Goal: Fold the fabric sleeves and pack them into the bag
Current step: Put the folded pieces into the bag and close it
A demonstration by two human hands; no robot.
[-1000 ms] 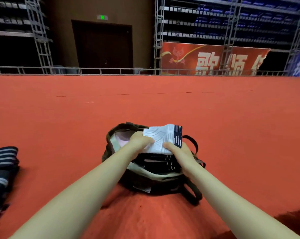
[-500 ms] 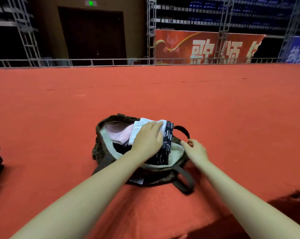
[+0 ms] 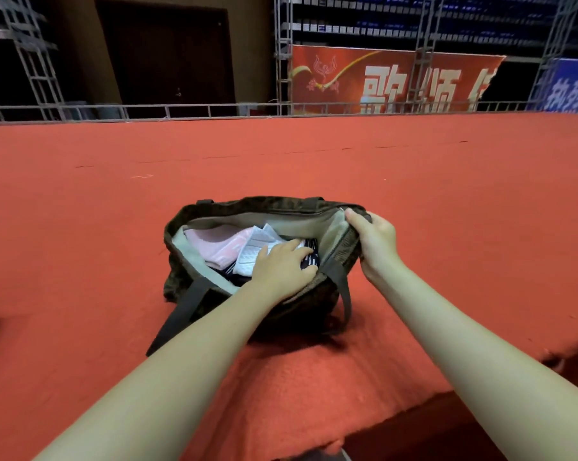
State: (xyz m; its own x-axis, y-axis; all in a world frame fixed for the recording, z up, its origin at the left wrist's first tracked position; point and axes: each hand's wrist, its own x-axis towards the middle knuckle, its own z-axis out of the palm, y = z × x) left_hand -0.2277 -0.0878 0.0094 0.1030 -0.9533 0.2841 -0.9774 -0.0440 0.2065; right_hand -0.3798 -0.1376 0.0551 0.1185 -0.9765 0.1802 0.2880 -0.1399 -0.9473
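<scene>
Head view: down at 6 o'clock, two bare arms reach out over the red carpet (image 3: 81,247).

The left hand (image 3: 282,266) is inside the bag (image 3: 221,207). Its fingers are spread flat and it presses down on the white folded sleeve (image 3: 252,249). A second ago both hands held that sleeve up above the bag's mouth. Half a second ago the left hand was laying it on top, with the sleeve still poking out. Now the sleeve sits low inside, under the rim. A pink sleeve (image 3: 214,242) lies just beside it at 9 o'clock, and a dark patterned piece (image 3: 310,259) peeks out at the fingertips.

The right hand (image 3: 374,241) has let go of the sleeve and moved to 3 o'clock of the bag. It pinches the bag's rim there, thumb on the pale lining, and pulls the mouth wide. Half a second ago it only touched that edge.

So this sleeve looks packed. I think the next job is to fetch another one to fold. At the far left edge, a dark thing just shows, too little to name.

Far off at 12 o'clock are a metal rail (image 3: 181,109), a dark door (image 3: 164,51) and a red banner (image 3: 397,83).
</scene>
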